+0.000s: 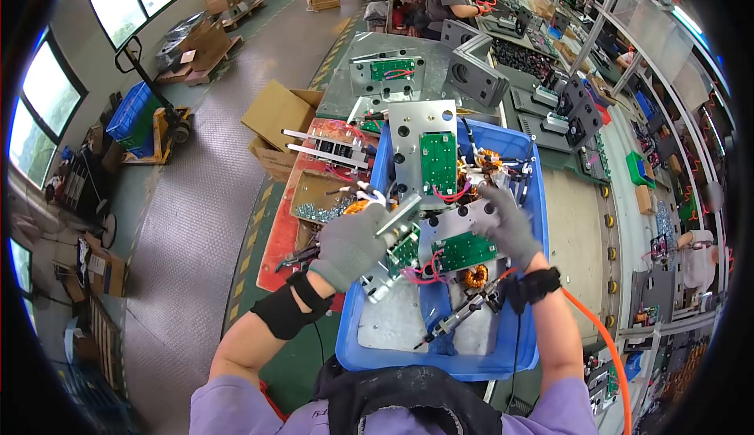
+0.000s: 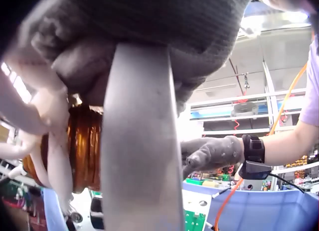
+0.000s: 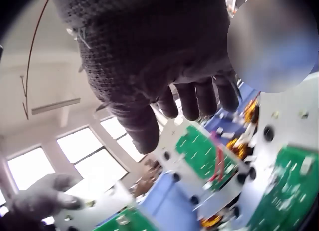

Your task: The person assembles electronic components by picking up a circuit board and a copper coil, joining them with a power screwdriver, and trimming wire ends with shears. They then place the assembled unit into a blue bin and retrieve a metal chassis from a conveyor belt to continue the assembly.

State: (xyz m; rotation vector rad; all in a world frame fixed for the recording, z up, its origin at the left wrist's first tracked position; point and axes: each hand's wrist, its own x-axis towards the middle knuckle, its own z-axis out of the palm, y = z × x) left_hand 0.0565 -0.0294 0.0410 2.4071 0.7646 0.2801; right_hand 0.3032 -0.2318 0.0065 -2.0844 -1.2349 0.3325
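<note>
My left hand (image 1: 351, 246), in a grey glove, grips the edge of a metal plate (image 1: 402, 215) over the tub's left side. In the left wrist view a copper coil (image 2: 85, 151) with white-sleeved leads sits just beside that plate (image 2: 142, 141), under the fingers. My right hand (image 1: 510, 227), gloved too, hovers with loosely bent fingers by a metal plate (image 1: 449, 221) carrying a green circuit board (image 1: 466, 253). Nothing shows between its fingers (image 3: 189, 102) in the right wrist view. Another plate (image 1: 404, 148) with a green board stands behind.
A blue tub (image 1: 361, 341) holds the plates, coils and an electric screwdriver (image 1: 463, 317) on an orange hose (image 1: 605, 333). A screw box (image 1: 318, 188) lies on a red board (image 1: 275, 254) at the left. A cardboard box (image 1: 279, 117) stands beyond; a conveyor (image 1: 577, 239) runs along the right.
</note>
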